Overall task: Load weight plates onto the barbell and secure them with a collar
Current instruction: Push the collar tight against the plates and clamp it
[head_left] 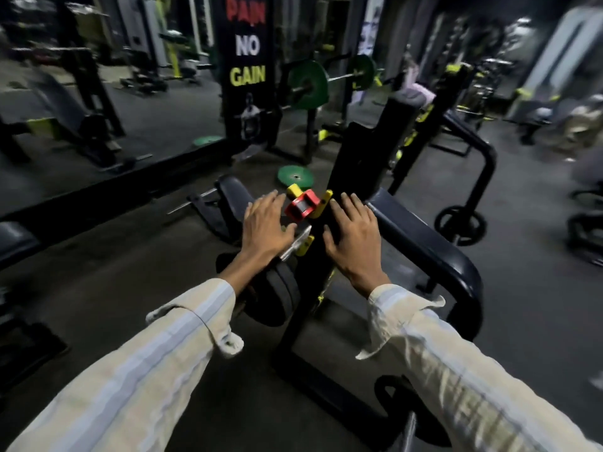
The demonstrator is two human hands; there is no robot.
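Collar [301, 205] sits between both open hands.

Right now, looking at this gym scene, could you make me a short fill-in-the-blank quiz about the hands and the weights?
1. The collar between the two hands is mostly ____ with yellow tabs.
2. The loose plate lying flat on the floor beyond the hands is ____.
3. The black plates already on the bar sit below the ____ hand.
4. The right hand has its fingers ____, gripping nothing.

Missing words: red; green; left; spread open
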